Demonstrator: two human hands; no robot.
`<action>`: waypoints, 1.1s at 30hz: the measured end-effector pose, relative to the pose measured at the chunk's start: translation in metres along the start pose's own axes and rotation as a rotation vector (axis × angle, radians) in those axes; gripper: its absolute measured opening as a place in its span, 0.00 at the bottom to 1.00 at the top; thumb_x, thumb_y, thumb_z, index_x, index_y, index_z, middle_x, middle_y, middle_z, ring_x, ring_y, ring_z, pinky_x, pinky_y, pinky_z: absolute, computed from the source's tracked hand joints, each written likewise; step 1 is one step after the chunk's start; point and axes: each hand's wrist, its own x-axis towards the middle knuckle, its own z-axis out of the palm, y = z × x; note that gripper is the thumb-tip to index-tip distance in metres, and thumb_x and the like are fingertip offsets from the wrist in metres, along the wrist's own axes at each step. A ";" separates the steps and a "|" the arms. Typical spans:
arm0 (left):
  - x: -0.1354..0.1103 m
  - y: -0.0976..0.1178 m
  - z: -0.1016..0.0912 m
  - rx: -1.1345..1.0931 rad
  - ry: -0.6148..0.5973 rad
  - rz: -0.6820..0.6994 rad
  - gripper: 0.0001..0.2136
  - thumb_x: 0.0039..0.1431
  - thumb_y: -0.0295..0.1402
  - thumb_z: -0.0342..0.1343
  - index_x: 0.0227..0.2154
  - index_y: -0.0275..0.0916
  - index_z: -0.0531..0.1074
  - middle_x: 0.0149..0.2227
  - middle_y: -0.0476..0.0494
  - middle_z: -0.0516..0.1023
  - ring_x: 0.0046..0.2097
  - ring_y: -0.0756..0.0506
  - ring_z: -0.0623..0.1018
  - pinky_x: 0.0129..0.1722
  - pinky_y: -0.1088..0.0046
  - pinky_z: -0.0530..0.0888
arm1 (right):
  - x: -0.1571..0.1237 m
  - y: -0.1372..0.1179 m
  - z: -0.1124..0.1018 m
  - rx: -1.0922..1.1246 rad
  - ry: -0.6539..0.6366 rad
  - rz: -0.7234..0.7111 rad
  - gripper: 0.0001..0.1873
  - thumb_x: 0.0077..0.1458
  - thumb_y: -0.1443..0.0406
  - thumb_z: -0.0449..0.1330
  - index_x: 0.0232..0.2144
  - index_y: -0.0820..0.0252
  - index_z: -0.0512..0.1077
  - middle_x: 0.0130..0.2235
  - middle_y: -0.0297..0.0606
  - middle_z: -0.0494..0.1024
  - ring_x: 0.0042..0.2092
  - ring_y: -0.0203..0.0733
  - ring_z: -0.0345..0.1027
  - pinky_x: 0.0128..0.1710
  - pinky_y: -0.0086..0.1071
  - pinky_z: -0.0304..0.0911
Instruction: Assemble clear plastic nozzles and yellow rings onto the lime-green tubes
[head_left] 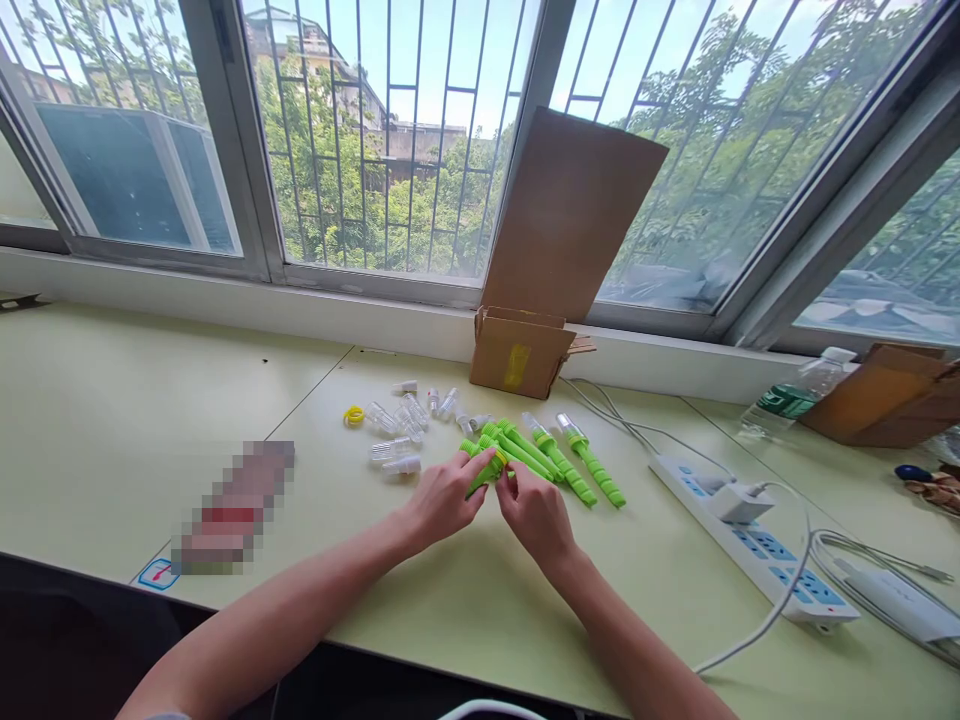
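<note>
My left hand [448, 497] is closed around a bright green plastic tube [478, 480], partly hidden by the fingers. A yellow ring [500, 459] sits at the tube's end, and my right hand [536, 515] pinches it with thumb and fingertips. Just beyond my hands lie several loose green tubes [525, 452] in a bunch. Right of them rest two green sticks with clear caps, a nearer-middle stick [568, 468] and a right-hand stick [600, 470]. Several clear plastic caps [409, 418] are scattered to the left, beside a few yellow rings [353, 416].
A white power strip [750, 545] with cables and a plugged-in charger [742, 502] lies at the right. Against the window stands a small cardboard box [521, 352]. A plastic bottle [787, 400] is at the far right. A blurred-out object [236, 510] lies on the left.
</note>
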 end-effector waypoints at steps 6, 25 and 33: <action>0.000 0.001 0.001 -0.019 -0.006 -0.008 0.26 0.60 0.33 0.50 0.62 0.44 0.57 0.45 0.42 0.73 0.38 0.45 0.77 0.38 0.69 0.75 | -0.001 0.000 0.000 0.045 -0.048 0.043 0.10 0.62 0.65 0.49 0.32 0.60 0.68 0.21 0.36 0.73 0.22 0.41 0.68 0.21 0.30 0.53; -0.004 -0.003 0.006 0.054 -0.035 0.021 0.24 0.62 0.33 0.48 0.61 0.42 0.58 0.39 0.43 0.73 0.35 0.47 0.76 0.33 0.74 0.73 | -0.006 -0.001 0.007 0.083 -0.015 -0.112 0.14 0.59 0.67 0.48 0.21 0.56 0.61 0.17 0.32 0.66 0.19 0.35 0.60 0.20 0.29 0.50; -0.001 -0.005 0.005 0.081 -0.015 -0.013 0.24 0.62 0.34 0.48 0.61 0.45 0.58 0.43 0.43 0.73 0.36 0.47 0.77 0.34 0.74 0.73 | -0.005 0.000 0.007 -0.048 -0.014 -0.131 0.15 0.61 0.67 0.47 0.23 0.59 0.64 0.18 0.34 0.69 0.19 0.36 0.63 0.20 0.30 0.48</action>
